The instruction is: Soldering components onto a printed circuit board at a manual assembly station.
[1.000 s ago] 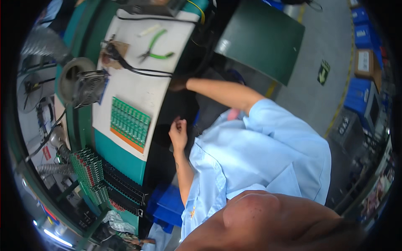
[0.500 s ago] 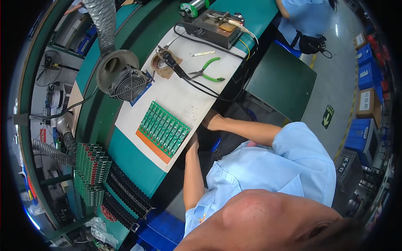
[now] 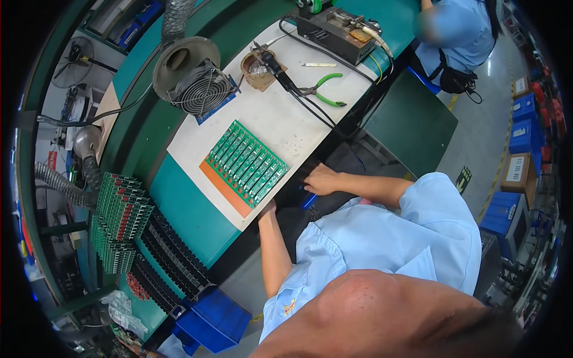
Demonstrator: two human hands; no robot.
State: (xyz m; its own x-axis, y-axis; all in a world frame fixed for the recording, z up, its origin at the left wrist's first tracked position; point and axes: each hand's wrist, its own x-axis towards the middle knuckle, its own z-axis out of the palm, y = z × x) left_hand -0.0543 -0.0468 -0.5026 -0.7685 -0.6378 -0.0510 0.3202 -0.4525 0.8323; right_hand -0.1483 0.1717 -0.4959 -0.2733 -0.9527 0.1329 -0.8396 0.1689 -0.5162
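The green circuit board [image 3: 247, 164] lies flat on the white mat [image 3: 200, 137], long axis upper left to lower right, one end facing the mat's front edge. Left hand [image 3: 268, 210], partly hidden, and right hand [image 3: 320, 179] are apart; cannot tell either's grip.

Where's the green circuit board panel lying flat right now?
In the head view, the green panel lies just left of centre on the white surface, below and right of the round-grilled fan, with an orange strip along its lower-left side.
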